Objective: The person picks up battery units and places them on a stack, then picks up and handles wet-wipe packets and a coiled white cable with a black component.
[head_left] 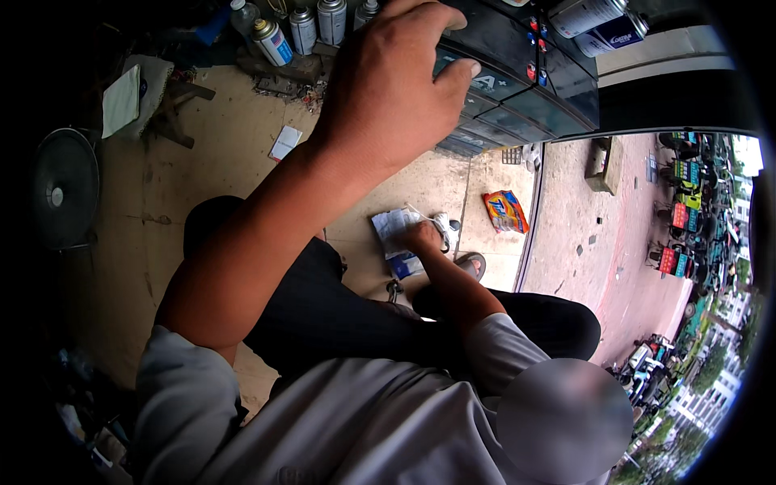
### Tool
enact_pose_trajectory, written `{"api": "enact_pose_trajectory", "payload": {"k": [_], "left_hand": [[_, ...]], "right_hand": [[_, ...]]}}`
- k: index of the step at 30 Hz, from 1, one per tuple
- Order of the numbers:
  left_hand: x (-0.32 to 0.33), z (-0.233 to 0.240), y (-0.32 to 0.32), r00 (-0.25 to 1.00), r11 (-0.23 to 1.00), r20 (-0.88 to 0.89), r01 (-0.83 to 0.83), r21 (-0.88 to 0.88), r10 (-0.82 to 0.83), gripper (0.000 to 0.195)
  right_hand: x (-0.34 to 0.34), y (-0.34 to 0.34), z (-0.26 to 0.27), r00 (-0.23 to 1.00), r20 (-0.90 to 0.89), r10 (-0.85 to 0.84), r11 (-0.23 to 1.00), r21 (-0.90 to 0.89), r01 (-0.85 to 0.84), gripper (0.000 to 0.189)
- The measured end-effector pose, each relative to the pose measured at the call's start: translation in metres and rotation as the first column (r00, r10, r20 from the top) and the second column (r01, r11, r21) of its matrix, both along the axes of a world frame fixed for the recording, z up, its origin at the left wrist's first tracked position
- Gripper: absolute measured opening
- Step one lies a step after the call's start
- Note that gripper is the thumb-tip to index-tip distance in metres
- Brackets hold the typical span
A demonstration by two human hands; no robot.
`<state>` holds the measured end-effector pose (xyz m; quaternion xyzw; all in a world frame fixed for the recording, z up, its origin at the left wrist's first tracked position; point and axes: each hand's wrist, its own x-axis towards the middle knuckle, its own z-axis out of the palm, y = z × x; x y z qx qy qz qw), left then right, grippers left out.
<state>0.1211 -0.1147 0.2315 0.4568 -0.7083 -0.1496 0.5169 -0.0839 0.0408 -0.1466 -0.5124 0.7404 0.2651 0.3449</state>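
Observation:
My left hand [403, 79] is raised large at the top of the head view, in front of a stack of dark batteries [515, 106]. Its thumb and forefinger are apart with nothing seen between them; the top edge cuts off part of the hand. Down near the floor, my right hand [421, 236] is small and blurred, over a printed paper or plastic sheet [391, 224] with a blue and white packet [403, 267] below it. A white bundle with a cord [445, 227] lies beside that hand. Whether its fingers grip anything cannot be told.
An orange Tide packet [506, 212] lies near the doorway rail. Spray cans [276, 45] stand at upper left, and more cans [612, 36] sit on the batteries. A round fan [66, 188] and a low stool [176, 100] are at left. Parked scooters [682, 215] line the outside.

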Motion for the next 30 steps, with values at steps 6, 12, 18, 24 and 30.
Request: {"api": "enact_pose_trajectory", "payload": {"k": [6,12,18,24,30], "left_hand": [[0.014,-0.017,0.004,0.995,0.989,0.068,-0.076,0.126,0.068,0.034],[0.015,-0.008,-0.010,0.995,0.981,-0.036,-0.080,0.177,0.088,0.032],[0.025,-0.010,-0.032,0.940,0.909,-0.255,-0.111,0.403,0.228,0.042],[0.034,0.003,-0.034,0.701,0.842,-0.649,0.130,0.524,0.296,0.034],[-0.013,-0.007,-0.038,0.648,0.779,-0.730,0.336,0.529,0.217,0.043]], "right_hand": [[0.020,-0.001,0.021,0.993,0.019,-0.114,0.986,0.127,0.110,0.089],[0.042,0.003,0.016,0.958,0.286,-0.020,1.000,0.018,0.015,0.102],[0.063,-0.083,0.178,0.641,0.641,0.422,0.893,-0.174,-0.414,0.097],[0.031,-0.123,0.447,0.806,0.248,0.537,0.704,-0.658,-0.266,0.085],[0.006,-0.166,0.464,0.812,-0.357,0.462,-0.261,-0.930,-0.260,0.076]]}}
